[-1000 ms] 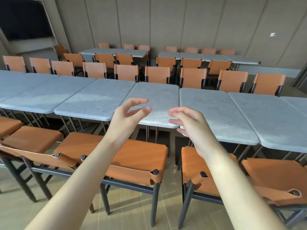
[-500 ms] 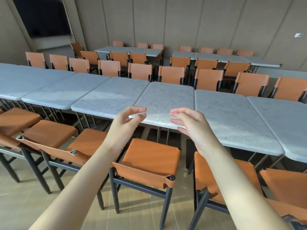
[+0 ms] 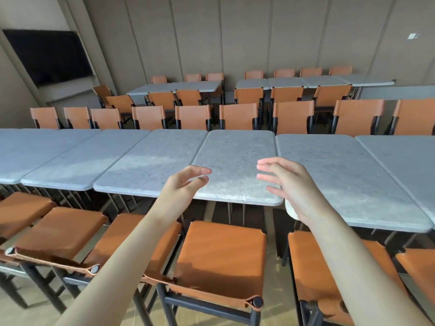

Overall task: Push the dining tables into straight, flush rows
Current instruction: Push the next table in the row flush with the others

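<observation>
A long row of grey stone-topped dining tables runs left to right in front of me. The narrow middle table (image 3: pixel 237 161) sits flush against the table on its left (image 3: pixel 150 165), and a thin dark gap separates it from the table on its right (image 3: pixel 339 175), whose near edge lies closer to me. My left hand (image 3: pixel 186 184) hovers with relaxed fingers over the middle table's near left corner. My right hand (image 3: pixel 287 184) hovers the same way over its near right corner. Neither hand holds anything.
Orange chairs with black frames (image 3: pixel 221 260) stand tucked between me and the tables, and another line of chairs (image 3: pixel 237 116) faces the far side. Two more table rows (image 3: pixel 313 82) stand by the back wall. A dark screen (image 3: pixel 47 55) hangs at upper left.
The view has shifted so the middle table now lies straight ahead. Both hands have moved forward over its near corners and spread further apart.
</observation>
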{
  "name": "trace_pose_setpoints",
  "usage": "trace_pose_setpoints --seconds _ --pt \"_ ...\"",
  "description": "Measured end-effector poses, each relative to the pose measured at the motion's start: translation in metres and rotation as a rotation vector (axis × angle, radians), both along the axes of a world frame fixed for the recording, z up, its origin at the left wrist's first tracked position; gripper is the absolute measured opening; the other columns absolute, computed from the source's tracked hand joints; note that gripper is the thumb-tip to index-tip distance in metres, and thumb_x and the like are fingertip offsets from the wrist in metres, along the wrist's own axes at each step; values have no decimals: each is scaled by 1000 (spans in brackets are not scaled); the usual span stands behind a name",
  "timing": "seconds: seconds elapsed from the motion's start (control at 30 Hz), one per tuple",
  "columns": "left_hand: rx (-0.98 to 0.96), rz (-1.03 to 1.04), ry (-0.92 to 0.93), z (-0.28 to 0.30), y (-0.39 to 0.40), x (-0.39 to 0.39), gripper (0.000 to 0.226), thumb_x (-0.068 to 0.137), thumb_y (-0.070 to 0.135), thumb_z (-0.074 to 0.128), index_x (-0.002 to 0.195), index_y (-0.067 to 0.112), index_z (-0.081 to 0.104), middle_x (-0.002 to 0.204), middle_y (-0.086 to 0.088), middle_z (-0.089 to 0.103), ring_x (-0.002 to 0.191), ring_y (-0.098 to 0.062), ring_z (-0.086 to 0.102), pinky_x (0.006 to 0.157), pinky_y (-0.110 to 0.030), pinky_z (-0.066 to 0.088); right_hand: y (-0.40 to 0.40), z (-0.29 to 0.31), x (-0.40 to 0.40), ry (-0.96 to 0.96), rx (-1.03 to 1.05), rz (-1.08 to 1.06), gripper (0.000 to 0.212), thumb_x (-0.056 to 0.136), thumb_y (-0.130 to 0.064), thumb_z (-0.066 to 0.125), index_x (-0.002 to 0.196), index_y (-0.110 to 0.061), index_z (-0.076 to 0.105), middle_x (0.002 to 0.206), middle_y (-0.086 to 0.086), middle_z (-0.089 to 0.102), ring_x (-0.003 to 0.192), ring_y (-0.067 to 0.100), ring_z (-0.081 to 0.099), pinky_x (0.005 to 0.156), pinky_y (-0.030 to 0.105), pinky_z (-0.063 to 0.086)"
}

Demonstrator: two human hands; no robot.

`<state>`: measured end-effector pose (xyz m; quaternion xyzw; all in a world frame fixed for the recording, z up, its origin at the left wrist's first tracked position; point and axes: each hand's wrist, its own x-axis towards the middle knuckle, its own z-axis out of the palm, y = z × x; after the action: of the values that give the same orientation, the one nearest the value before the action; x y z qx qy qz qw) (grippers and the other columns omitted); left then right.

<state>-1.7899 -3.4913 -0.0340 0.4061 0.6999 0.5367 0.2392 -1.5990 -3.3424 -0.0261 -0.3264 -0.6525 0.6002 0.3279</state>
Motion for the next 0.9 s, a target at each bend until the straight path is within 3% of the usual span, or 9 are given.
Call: trace_pose_setpoints --seconds 0.13,0.47,0.7,0.8,0.9 --pt "-27 -2 -15 -3 38 -20 18 100 27 59 106 37 72 116 32 66 123 2 56 117 -43 37 35 -4 -19 -2 -7 4 18 100 -25 57 106 -26 74 114 -12 73 103 3 70 103 39 51" --pt "-133 10 -50 -51 87 -75 19 99 26 59 105 38 73 118 26 67 111 10 59 113 -41 42 88 -43 -77 -58 -121 -8 18 100 -22 57 104 -22 74 110 -9 74 101 8 72 104 43 50" --pt "-187 -31 -102 -87 121 -133 20 99 26 59 105 39 73 118 26 67 115 5 58 110 -41 46 112 -71 -126 -90 -163 -61 18 99 -21 57 105 -22 74 110 -8 75 101 9 72 102 41 52" --pt "-204 -80 -132 -105 136 -163 19 100 26 58 107 36 73 113 28 67 105 -9 59 109 -40 46 120 -82 -149 -90 -190 -129 18 99 -21 57 105 -21 74 110 -7 75 101 10 72 101 40 53" --pt "-225 -153 -181 -121 152 -197 18 100 25 58 107 33 73 114 29 67 97 -16 45 93 -37 45 123 -92 -174 -93 -224 -205 19 100 -20 56 105 -20 74 111 -5 74 101 11 72 102 40 52"
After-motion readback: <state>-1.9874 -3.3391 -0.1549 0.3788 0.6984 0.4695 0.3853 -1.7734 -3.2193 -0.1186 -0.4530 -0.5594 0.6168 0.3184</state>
